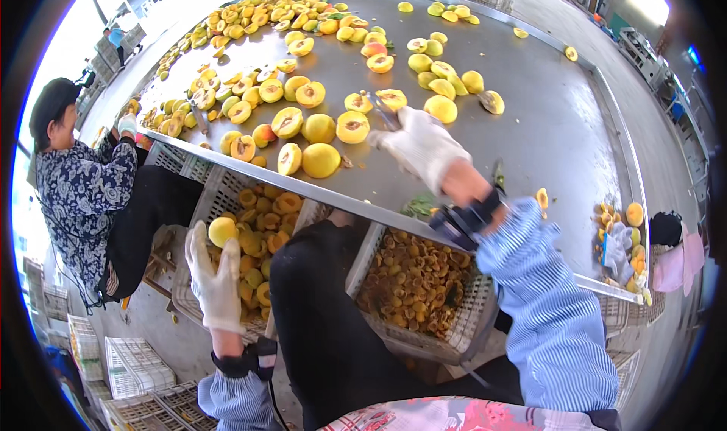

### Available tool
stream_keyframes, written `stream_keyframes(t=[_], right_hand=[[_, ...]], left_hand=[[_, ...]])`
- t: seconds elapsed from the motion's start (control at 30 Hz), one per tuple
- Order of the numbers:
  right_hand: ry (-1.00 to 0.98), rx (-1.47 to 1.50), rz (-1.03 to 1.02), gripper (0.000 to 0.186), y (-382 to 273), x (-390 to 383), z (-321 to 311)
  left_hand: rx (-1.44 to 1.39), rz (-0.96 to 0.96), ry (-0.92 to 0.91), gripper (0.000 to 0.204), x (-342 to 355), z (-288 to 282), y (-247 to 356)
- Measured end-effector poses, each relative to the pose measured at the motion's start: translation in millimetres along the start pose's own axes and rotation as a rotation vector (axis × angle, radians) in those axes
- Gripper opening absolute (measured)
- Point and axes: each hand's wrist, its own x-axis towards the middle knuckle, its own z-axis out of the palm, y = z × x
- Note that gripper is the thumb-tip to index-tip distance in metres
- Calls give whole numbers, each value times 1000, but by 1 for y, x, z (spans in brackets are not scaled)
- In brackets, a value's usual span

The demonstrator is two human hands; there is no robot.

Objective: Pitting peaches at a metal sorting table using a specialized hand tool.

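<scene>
We had the left hand (210, 280), gloved, over the left crate (209, 198), fingers and thumb spread. A yellow peach (223, 231) was at its fingertips, above the fruit in that crate; we couldn't tell if the fingers touched it.

We had the right hand (428, 147), gloved too, above the table (538, 90), pinching a metal tool (385, 113). Its tip was near a cut half (391, 99); contact unclear to us. More cut and whole fruit lay left of and beyond that hand.

We saw leaves (419, 206) near the table's front edge, and a grey cloth (619, 249) among fruit at its right corner. The right crate (474, 308) held brownish scraps (416, 283). A gloved co-worker (79, 177) sat at left.
</scene>
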Motion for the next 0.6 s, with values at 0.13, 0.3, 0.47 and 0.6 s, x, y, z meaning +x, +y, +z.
stream_keyframes(t=[0.13, 0.3, 0.47, 0.6], right_hand=[[30, -103, -47, 54, -4, 85, 65], [-79, 20, -93, 52, 27, 95, 68], [-100, 749, 10, 35, -32, -56, 26], [-23, 631, 18, 28, -2, -158, 24]], left_hand=[[-721, -377, -77, 46, -12, -1, 51], [-1006, -478, -271, 45, -17, 8, 95], [-1328, -731, -494, 59, -43, 37, 117], [-1332, -348, -562, 62, -98, 81, 151]])
